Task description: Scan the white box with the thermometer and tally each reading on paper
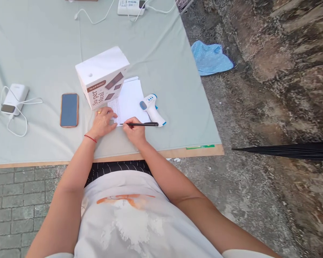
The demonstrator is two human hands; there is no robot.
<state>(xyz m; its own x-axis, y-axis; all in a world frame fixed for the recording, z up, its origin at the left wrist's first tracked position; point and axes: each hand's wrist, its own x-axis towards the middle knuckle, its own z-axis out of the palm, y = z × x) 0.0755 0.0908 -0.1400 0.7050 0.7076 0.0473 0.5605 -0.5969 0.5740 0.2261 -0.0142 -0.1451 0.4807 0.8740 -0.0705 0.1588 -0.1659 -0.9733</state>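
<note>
My right hand (pixel 134 132) grips a black pen (pixel 148 124), its tip at the lower edge of a white paper sheet (pixel 131 95). Rows of small dark writing cover a strip along the sheet's left side. My left hand (pixel 103 122) rests with thumb and fingers apart at the lower left of the paper, close to the foot of a white box (pixel 104 59) marked "NutriMotion Super Meal". The box stands over the sheet's upper left and hides part of it. On the sheet's right edge lies a white and blue infrared thermometer (pixel 153 109).
A phone (pixel 69 110) lies left of the box. One white power bank (pixel 15 98) with a looped cable is at the far left, another power bank (pixel 130 8) at the back. Blue cloth (pixel 211 59) and a black folded umbrella (pixel 285 150) are beyond the table's right edge.
</note>
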